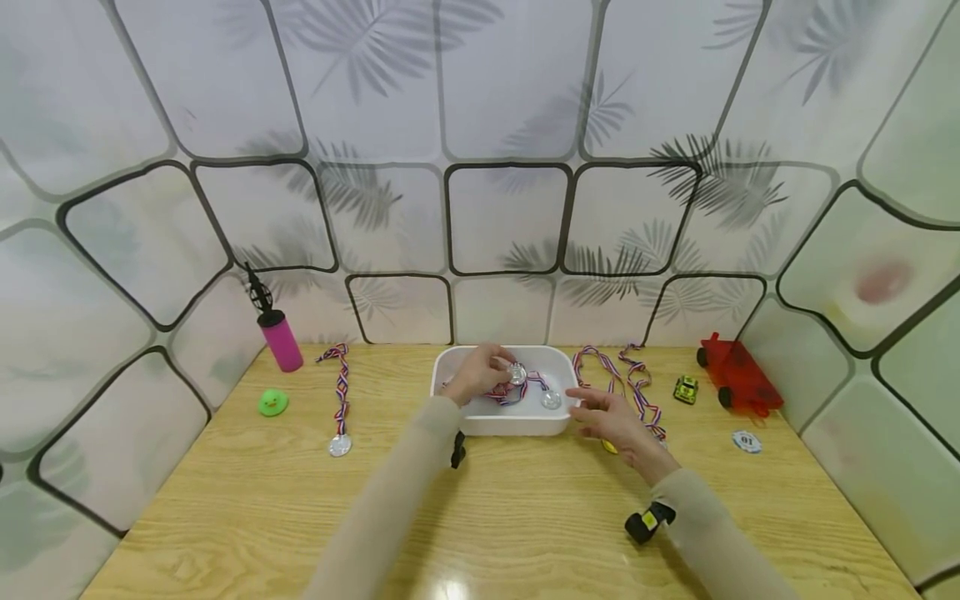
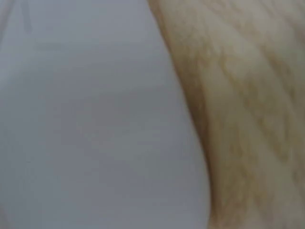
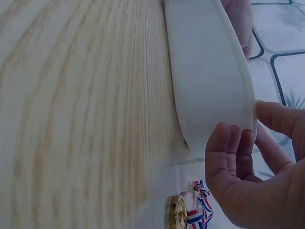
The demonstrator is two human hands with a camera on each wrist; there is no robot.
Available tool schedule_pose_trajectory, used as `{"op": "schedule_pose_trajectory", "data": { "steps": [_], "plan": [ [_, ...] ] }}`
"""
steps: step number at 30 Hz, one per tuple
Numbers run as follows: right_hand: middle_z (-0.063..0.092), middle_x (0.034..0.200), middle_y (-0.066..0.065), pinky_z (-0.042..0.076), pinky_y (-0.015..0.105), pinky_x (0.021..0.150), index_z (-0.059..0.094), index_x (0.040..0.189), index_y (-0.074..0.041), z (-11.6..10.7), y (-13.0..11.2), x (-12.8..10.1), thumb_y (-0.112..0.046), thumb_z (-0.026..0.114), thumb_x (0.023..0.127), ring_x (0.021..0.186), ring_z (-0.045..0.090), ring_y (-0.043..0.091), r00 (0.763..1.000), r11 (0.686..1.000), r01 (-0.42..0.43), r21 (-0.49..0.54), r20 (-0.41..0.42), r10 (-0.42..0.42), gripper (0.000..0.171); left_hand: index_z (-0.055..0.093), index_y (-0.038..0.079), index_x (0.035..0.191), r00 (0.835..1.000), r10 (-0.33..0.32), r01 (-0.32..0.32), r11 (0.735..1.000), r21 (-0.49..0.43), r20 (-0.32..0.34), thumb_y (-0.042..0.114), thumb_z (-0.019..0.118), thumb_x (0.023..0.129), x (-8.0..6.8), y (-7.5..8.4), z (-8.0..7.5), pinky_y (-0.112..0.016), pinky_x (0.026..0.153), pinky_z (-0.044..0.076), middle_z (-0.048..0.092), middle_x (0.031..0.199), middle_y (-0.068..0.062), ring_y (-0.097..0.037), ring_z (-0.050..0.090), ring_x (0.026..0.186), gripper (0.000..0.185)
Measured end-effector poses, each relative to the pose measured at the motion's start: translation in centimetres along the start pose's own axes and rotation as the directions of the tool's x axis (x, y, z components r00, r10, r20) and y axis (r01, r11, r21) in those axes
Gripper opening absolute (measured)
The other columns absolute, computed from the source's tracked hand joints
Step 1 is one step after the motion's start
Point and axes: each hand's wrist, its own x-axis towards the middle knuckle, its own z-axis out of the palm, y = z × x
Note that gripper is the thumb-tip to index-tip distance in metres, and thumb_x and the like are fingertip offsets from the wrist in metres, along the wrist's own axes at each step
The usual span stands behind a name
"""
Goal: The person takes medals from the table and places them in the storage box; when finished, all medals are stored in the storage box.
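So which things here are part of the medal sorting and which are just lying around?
In use: white tray; silver medal held by the left hand; medal in the tray; ribboned medals by the right hand; medal on the left.

Lying about: pink pump; green duck; toy car; red truck; chip.

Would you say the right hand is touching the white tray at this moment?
Cannot tell. In the right wrist view the right hand has its fingertips right at the white tray rim, overlapping it without showing plain contact. In the head view it hovers beside the tray.
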Motion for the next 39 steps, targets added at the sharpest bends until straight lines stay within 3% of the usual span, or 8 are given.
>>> {"op": "schedule_pose_trajectory", "data": {
  "steps": [5, 16, 24, 32, 39],
  "plan": [
    [0.049, 0.099, 0.001, 0.058, 0.031, 0.079, 0.05, 0.14, 0.001, -0.1, 0.1, 0.0, -0.012, 0.062, 0.096, 0.086, 0.051, 0.01, 1.0, 1.0, 0.01, -0.001, -0.004, -0.01, 0.048, 0.062, -0.007, 0.113, 0.997, -0.043, 0.049, 0.993, -0.103, 0.065, -0.009, 0.063, 0.085, 0.0, -0.2, 1.0, -0.033, 0.063, 0.06, 0.066, 0.08, -0.012, -0.015, 0.065, 0.06, 0.028],
    [0.049, 0.097, 0.0, 0.058, 0.032, 0.079, 0.049, 0.141, 0.002, -0.4, 0.2, 0.0, -0.012, 0.062, 0.096, 0.086, 0.051, 0.009, 1.0, 1.0, 0.024, -0.01, 0.005, -0.024, 0.048, 0.065, -0.01, 0.107, 0.997, -0.064, 0.067, 0.995, -0.075, 0.036, -0.014, 0.064, 0.08, 0.0, 0.3, 3.2, -0.026, 0.054, 0.058, 0.063, 0.068, -0.009, -0.013, 0.063, 0.053, 0.028],
    [0.049, 0.096, 0.0, 0.058, 0.031, 0.079, 0.048, 0.141, 0.003, -0.3, 0.3, -0.1, -0.01, 0.061, 0.096, 0.084, 0.051, 0.008, 1.0, 1.0, 0.02, -0.005, 0.002, -0.02, 0.048, 0.068, -0.007, 0.102, 0.999, -0.03, 0.028, 0.999, 0.045, 0.037, -0.014, 0.064, 0.079, -0.1, 0.0, 3.9, -0.026, 0.055, 0.058, 0.071, 0.079, -0.023, -0.014, 0.063, 0.053, 0.025],
    [0.047, 0.1, 0.001, 0.058, 0.033, 0.081, 0.05, 0.141, 0.0, -0.1, -0.1, -0.1, -0.013, 0.062, 0.097, 0.087, 0.051, 0.011, 1.0, 1.0, 0.002, -0.009, 0.004, -0.002, 0.048, 0.068, -0.005, 0.101, 1.0, 0.004, -0.009, 0.988, 0.154, 0.029, -0.01, 0.068, 0.08, 0.1, -0.4, 3.8, -0.02, 0.052, 0.054, 0.07, 0.078, -0.017, -0.013, 0.062, 0.055, 0.022],
    [0.048, 0.101, 0.001, 0.058, 0.033, 0.081, 0.05, 0.141, 0.0, 0.0, 0.0, -0.1, -0.012, 0.062, 0.096, 0.086, 0.051, 0.011, 1.0, 1.0, -0.002, -0.006, 0.004, 0.002, 0.048, 0.07, -0.002, 0.097, 0.999, 0.022, -0.031, 0.979, 0.201, 0.045, -0.009, 0.07, 0.075, 0.2, -0.4, 3.1, -0.024, 0.055, 0.055, 0.069, 0.073, -0.009, -0.017, 0.065, 0.059, 0.023]
  ]
}}
